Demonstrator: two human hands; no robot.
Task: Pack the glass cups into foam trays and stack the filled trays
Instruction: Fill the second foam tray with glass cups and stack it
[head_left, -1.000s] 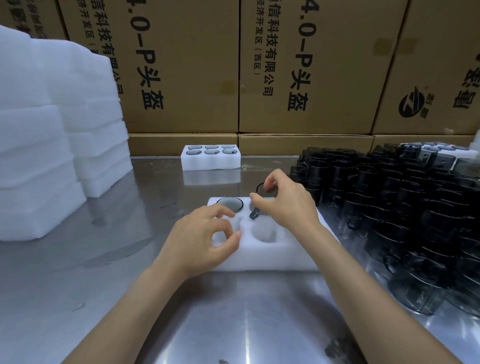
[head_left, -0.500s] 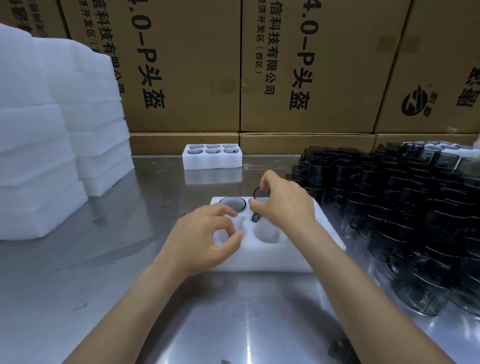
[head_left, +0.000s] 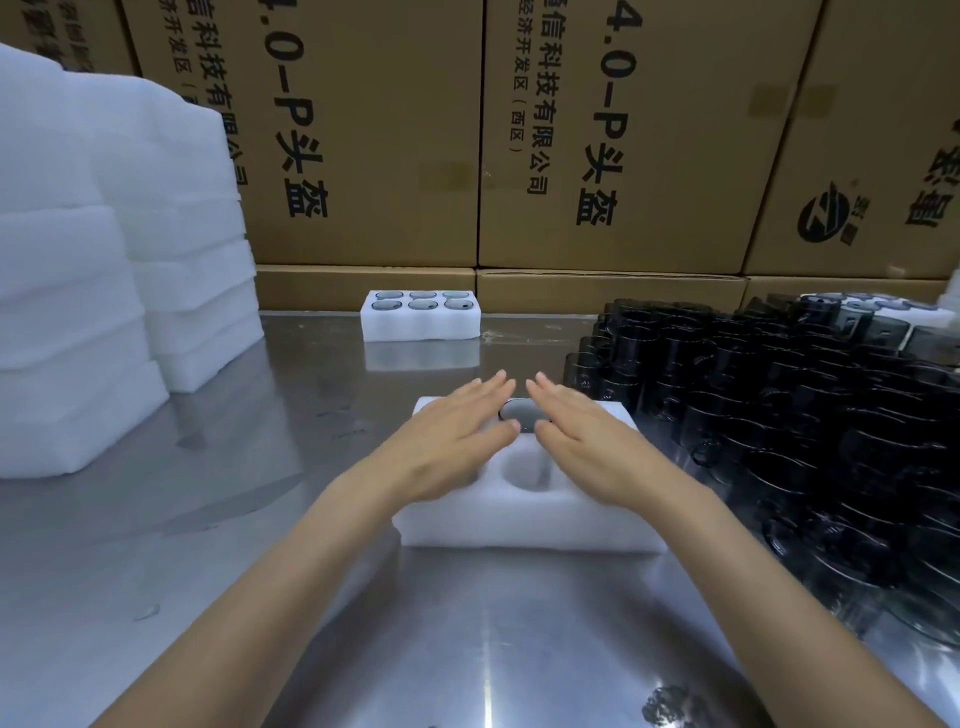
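Observation:
A white foam tray (head_left: 524, 522) lies on the steel table in front of me. My left hand (head_left: 447, 441) and my right hand (head_left: 587, 441) lie flat over its top with straight fingers, side by side. Between them shows the dark rim of a glass cup (head_left: 521, 413) seated in a far hole. An empty hole (head_left: 524, 470) is visible in the near row; the other holes are hidden under my hands. A filled foam tray (head_left: 421, 322) with several cups stands at the back of the table. A crowd of dark glass cups (head_left: 779, 405) covers the right side.
Stacks of empty white foam trays (head_left: 104, 291) rise at the left. Brown cardboard boxes (head_left: 467, 145) wall off the back. Another foam tray (head_left: 914, 309) peeks out behind the cups at far right. The steel table (head_left: 234, 519) shows bare metal at left and near me.
My right hand has let go of the cup it was setting into the far hole. Both hands have flattened out over the tray, and my left hand has uncurled.

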